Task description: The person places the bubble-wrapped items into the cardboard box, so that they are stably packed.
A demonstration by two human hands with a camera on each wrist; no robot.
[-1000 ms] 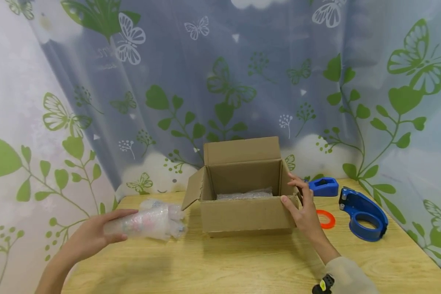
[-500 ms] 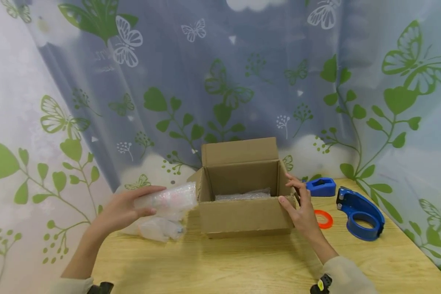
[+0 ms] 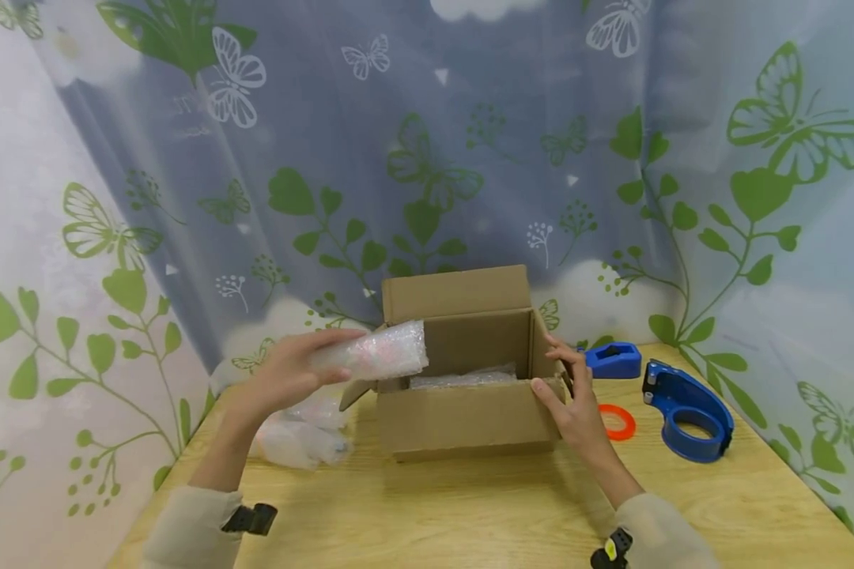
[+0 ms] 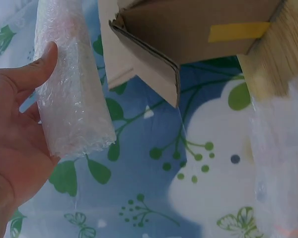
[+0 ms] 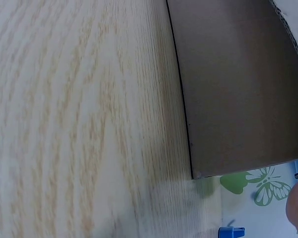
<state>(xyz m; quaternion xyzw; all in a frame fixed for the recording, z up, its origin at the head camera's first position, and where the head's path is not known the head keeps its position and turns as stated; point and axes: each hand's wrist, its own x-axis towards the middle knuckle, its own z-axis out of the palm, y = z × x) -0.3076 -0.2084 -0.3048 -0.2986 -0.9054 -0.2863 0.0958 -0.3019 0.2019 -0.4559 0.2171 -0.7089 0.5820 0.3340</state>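
My left hand (image 3: 288, 371) grips a bubble-wrapped bundle (image 3: 384, 352), with pink showing through the wrap. The bundle is raised, its far end over the left side of the open cardboard box (image 3: 470, 419). In the left wrist view, the thumb lies along the bubble-wrapped bundle (image 4: 74, 99), beside the cardboard box (image 4: 188, 29). My right hand (image 3: 576, 403) holds the box at its front right corner, thumb on the front edge and fingers at the right side. Inside the box lies bubble wrap (image 3: 462, 379); what it covers is hidden. The right wrist view shows mostly the box's wall (image 5: 238, 99).
More bubble-wrapped bundles (image 3: 302, 438) lie on the wooden table (image 3: 434, 506) left of the box. To the right are a blue tape dispenser (image 3: 614, 361), an orange-red tape roll (image 3: 617, 423) and a blue tape gun (image 3: 690, 419). A patterned curtain (image 3: 427, 158) hangs behind.
My left hand has lifted the bubble-wrapped bundle from beside the other bundles and carried it up and right, to the box's opening. The right hand has stayed at the box's corner.
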